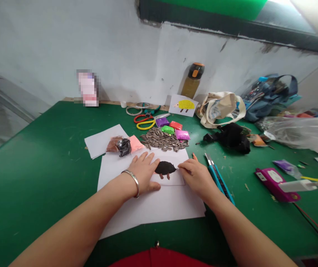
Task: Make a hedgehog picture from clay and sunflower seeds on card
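A black clay animal shape (164, 168) with two short brown legs lies on a small white card (172, 181), which rests on larger white paper (153, 207). My left hand (144, 171) lies spread over the card's left side, its fingertips at the animal's left end and covering part of it. At the animal's right end, my right hand (194, 174) has thumb and forefinger pinched together by a small dark point; whatever sits between them is too small to make out. Beyond the card are a heap of striped sunflower seeds (163, 141) and bags of brown, black and pink clay (124, 147).
A blue utility knife (220, 181) with its blade out lies beside my right forearm. Scissors (146, 124), coloured clay packets (168, 129) and a yellow animal picture (184, 105) stand farther back. To the right are a purple power strip (277, 185), a black cloth item (233, 138) and bags.
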The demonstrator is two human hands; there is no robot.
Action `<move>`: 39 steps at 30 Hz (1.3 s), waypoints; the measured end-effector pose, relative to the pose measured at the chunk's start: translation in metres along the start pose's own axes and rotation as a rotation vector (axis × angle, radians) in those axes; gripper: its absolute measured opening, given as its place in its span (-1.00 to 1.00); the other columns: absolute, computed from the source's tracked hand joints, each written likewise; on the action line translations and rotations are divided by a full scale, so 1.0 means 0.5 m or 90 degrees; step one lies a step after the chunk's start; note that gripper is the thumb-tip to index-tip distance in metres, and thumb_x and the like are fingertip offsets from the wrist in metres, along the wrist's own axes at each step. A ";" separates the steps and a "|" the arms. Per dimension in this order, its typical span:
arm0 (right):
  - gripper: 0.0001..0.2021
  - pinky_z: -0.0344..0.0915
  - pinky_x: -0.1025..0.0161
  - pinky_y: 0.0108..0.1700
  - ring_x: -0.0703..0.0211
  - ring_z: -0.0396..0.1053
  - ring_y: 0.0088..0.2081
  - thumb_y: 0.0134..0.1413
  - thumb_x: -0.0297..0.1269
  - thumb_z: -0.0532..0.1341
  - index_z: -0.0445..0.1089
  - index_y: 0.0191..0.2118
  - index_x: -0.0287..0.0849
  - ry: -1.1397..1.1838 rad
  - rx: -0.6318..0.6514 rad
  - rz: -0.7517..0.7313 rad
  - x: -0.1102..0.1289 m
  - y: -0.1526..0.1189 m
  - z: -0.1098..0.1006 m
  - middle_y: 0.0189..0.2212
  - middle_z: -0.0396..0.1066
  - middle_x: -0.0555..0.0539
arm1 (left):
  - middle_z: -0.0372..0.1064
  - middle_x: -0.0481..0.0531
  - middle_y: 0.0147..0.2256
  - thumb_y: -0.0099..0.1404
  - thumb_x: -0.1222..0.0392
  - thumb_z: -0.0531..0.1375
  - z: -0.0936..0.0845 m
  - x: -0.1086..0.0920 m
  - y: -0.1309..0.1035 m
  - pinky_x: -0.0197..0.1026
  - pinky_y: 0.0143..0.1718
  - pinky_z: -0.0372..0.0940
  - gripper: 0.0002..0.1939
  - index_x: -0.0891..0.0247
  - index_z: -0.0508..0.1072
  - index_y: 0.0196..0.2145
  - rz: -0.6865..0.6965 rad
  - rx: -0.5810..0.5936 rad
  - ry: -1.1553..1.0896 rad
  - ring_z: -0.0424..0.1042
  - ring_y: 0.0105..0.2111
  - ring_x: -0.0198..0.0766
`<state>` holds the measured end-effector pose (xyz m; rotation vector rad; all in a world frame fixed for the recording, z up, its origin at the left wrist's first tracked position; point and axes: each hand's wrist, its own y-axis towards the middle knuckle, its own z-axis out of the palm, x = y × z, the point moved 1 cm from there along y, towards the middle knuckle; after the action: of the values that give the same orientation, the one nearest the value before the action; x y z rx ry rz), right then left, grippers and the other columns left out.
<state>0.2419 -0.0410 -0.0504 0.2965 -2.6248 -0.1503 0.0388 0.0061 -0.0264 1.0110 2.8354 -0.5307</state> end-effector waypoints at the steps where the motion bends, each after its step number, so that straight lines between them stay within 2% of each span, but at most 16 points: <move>1: -0.78 -0.07 0.06 0.13 0.25 0.35 -0.32 0.16 -0.42 0.07 0.46 -0.34 -0.11 0.001 -0.003 0.001 0.000 0.000 0.000 -0.40 0.40 0.00 | -0.06 0.26 0.22 0.00 -0.15 0.23 0.000 0.000 0.000 0.22 0.11 -0.05 -0.16 0.25 0.12 0.17 0.000 0.002 0.000 -0.08 0.19 0.23; 4: -0.79 -0.06 0.04 0.11 0.21 0.33 -0.32 0.16 -0.38 0.07 0.46 -0.35 -0.11 -0.053 0.001 -0.007 0.010 0.004 0.004 -0.42 0.40 -0.02 | -0.03 0.25 0.21 -0.01 -0.14 0.23 0.000 0.000 0.000 0.23 0.09 -0.04 -0.18 0.23 0.14 0.16 0.000 0.000 -0.009 -0.07 0.18 0.23; 8: -0.75 0.06 0.11 0.00 0.18 0.31 -0.32 0.18 -0.37 0.04 0.43 -0.41 -0.16 -0.119 0.007 -0.002 0.025 0.007 0.011 -0.44 0.37 -0.06 | 0.01 0.25 0.19 -0.03 -0.12 0.25 0.000 0.000 0.000 0.24 0.08 -0.02 -0.20 0.23 0.17 0.13 0.005 -0.017 -0.024 -0.06 0.18 0.25; 12: -0.75 0.04 0.09 0.02 0.19 0.32 -0.32 0.18 -0.37 0.03 0.43 -0.41 -0.16 -0.096 0.004 -0.003 0.016 0.005 0.010 -0.44 0.36 -0.05 | 0.00 0.24 0.19 -0.02 -0.11 0.25 0.000 0.000 -0.001 0.22 0.09 -0.03 -0.21 0.22 0.16 0.13 0.000 -0.013 -0.028 -0.07 0.18 0.24; 15: -0.76 -0.03 0.05 0.09 0.22 0.33 -0.32 0.18 -0.41 0.02 0.45 -0.30 -0.13 -0.037 -0.020 -0.023 0.006 -0.002 0.004 -0.40 0.38 -0.04 | -0.02 0.25 0.21 -0.03 -0.12 0.26 0.001 0.001 -0.001 0.22 0.11 -0.05 -0.19 0.22 0.15 0.14 0.002 -0.013 -0.033 -0.08 0.19 0.23; 18: -0.70 0.03 0.08 0.06 0.19 0.33 -0.28 0.14 -0.47 0.00 0.43 -0.16 -0.12 -0.039 -0.025 -0.051 0.011 -0.008 -0.001 -0.32 0.39 -0.07 | -0.05 0.25 0.22 -0.02 -0.12 0.26 0.001 0.001 0.000 0.21 0.12 -0.06 -0.17 0.23 0.14 0.15 0.001 -0.009 -0.029 -0.09 0.20 0.22; 21: -0.69 0.13 0.15 -0.08 0.16 0.32 -0.28 0.10 -0.50 0.00 0.46 -0.24 -0.12 -0.089 0.021 -0.065 0.025 -0.010 0.001 -0.34 0.39 -0.09 | -0.06 0.26 0.22 -0.02 -0.13 0.25 0.000 0.001 0.000 0.21 0.12 -0.06 -0.16 0.24 0.13 0.16 -0.004 0.001 -0.024 -0.10 0.20 0.23; 24: -0.70 0.16 0.21 -0.17 0.16 0.32 -0.29 0.09 -0.50 0.00 0.48 -0.29 -0.13 -0.095 0.031 -0.065 0.029 -0.008 0.004 -0.36 0.39 -0.09 | -0.05 0.26 0.22 -0.02 -0.14 0.25 -0.001 0.001 -0.001 0.22 0.12 -0.05 -0.16 0.25 0.13 0.16 -0.003 0.004 -0.023 -0.09 0.20 0.24; 30: -0.67 0.15 0.25 -0.23 0.18 0.33 -0.31 0.07 -0.50 -0.01 0.44 -0.15 -0.15 -0.065 0.004 -0.022 0.016 0.004 0.010 -0.38 0.37 -0.08 | -0.03 0.25 0.21 -0.03 -0.12 0.25 0.001 0.001 0.000 0.24 0.11 -0.06 -0.19 0.21 0.15 0.14 0.000 -0.009 -0.027 -0.09 0.19 0.25; 34: -0.69 0.13 0.25 -0.24 0.17 0.32 -0.32 0.07 -0.49 0.00 0.47 -0.23 -0.13 -0.097 0.025 -0.015 0.024 0.011 0.013 -0.41 0.35 -0.08 | -0.03 0.25 0.21 -0.02 -0.13 0.24 -0.001 -0.001 0.000 0.24 0.10 -0.05 -0.19 0.21 0.15 0.15 -0.005 -0.004 -0.020 -0.07 0.19 0.25; 39: -0.67 0.14 0.27 -0.27 0.19 0.32 -0.32 0.03 -0.51 0.00 0.49 -0.27 -0.12 -0.063 0.030 -0.016 0.019 0.010 0.014 -0.40 0.34 -0.07 | -0.08 0.28 0.23 -0.01 -0.13 0.24 -0.004 -0.002 -0.001 0.24 0.11 -0.06 -0.16 0.26 0.12 0.17 -0.006 0.012 -0.016 -0.11 0.20 0.25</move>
<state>0.2295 -0.0381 -0.0511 0.3454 -2.7266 -0.1146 0.0394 0.0060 -0.0242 0.9862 2.8202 -0.5673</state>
